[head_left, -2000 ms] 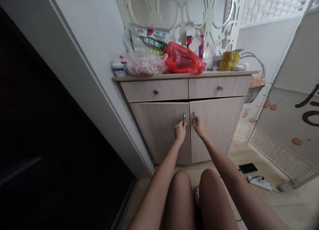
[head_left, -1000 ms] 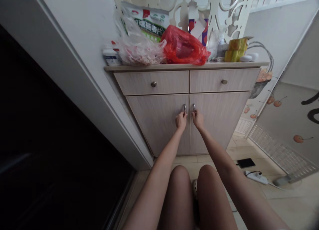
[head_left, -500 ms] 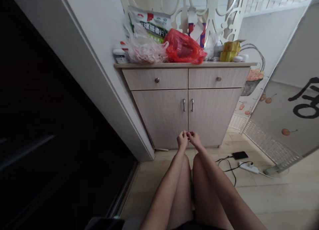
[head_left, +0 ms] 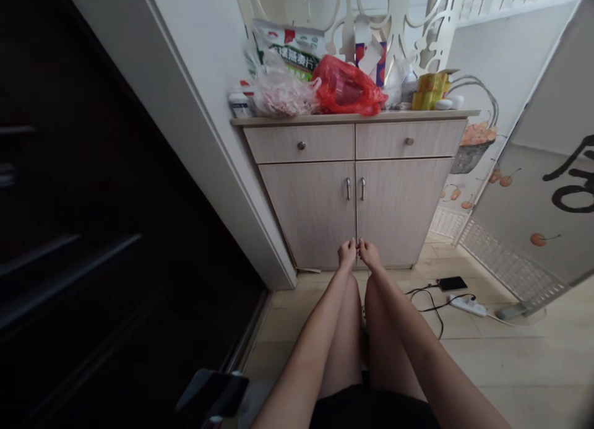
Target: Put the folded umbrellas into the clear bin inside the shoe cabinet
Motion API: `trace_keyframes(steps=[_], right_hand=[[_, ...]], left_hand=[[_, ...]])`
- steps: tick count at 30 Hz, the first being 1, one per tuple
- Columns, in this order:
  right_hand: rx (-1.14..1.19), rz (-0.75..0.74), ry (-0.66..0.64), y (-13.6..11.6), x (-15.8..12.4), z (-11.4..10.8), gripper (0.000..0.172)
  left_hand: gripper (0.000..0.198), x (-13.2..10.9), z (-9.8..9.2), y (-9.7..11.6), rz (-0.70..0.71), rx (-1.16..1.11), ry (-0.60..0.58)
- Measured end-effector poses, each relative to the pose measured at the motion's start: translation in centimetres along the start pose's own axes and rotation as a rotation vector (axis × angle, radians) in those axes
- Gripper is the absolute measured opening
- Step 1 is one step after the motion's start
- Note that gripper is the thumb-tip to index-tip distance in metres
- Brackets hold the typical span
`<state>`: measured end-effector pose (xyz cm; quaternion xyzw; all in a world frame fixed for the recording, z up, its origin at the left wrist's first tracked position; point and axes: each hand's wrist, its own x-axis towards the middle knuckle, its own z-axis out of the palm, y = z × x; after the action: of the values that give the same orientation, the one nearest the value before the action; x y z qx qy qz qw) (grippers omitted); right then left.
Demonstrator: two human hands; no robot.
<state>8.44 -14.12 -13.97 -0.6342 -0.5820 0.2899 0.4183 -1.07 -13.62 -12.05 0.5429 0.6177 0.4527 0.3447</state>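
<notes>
Both arms reach forward over my knees, and the hands meet just past them. My left hand (head_left: 347,254) has its fingers curled closed, thumb up. My right hand (head_left: 369,254) is closed in the same way, its fingertips right beside those of the left. Whatever they pinch, if anything, is too small or hidden to make out. Behind the hands stands a pale wooden cabinet (head_left: 306,212) with two doors and two drawers, all closed; the hands appear in front of its lower middle.
A red plastic bag (head_left: 346,85), a clear bag (head_left: 285,95), an oat packet (head_left: 297,51) and yellow packs (head_left: 429,91) crowd the cabinet top. On the floor at right lie a phone (head_left: 451,283), a power strip (head_left: 468,306) and cables. A dark device (head_left: 216,392) is at lower left.
The view has shifted slightly, so the scene sits a little to the right. My hands remain together with fingers closed, thumbs now more upright.
</notes>
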Motion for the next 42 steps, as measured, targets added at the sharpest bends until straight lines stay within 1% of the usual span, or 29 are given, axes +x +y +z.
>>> trace_keyframes(steps=[5, 10, 16, 23, 28, 36, 42], right_hand=[[-0.057, 0.016, 0.024, 0.1, 0.0, -0.6, 0.066], [-0.085, 0.017, 0.040, 0.5, 0.1, -1.4, 0.068], [-0.091, 0.024, 0.036, 1.0, 0.3, -2.0, 0.070], [-0.092, 0.005, 0.009, 0.7, 0.5, -1.5, 0.069], [-0.093, -0.005, -0.007, 0.3, 0.3, -1.1, 0.066], [-0.092, 0.000, 0.003, -0.2, 0.1, -0.8, 0.068], [-0.093, 0.004, -0.001, -0.1, 0.1, -0.7, 0.064]], left_hand=[[0.041, 0.2, -0.5, -0.1, 0.019, 0.035, 0.006], [0.041, 0.5, -0.9, -0.3, 0.028, 0.046, 0.017], [0.041, 1.0, -0.9, -0.7, 0.013, 0.063, -0.013], [0.041, 1.0, -0.5, -0.3, 0.021, 0.077, -0.052], [0.041, 1.0, -0.4, -0.3, 0.025, 0.090, -0.053], [0.041, 0.9, -0.5, -0.6, 0.036, 0.097, -0.049], [0.041, 1.0, -0.7, -0.5, 0.020, 0.099, -0.048]])
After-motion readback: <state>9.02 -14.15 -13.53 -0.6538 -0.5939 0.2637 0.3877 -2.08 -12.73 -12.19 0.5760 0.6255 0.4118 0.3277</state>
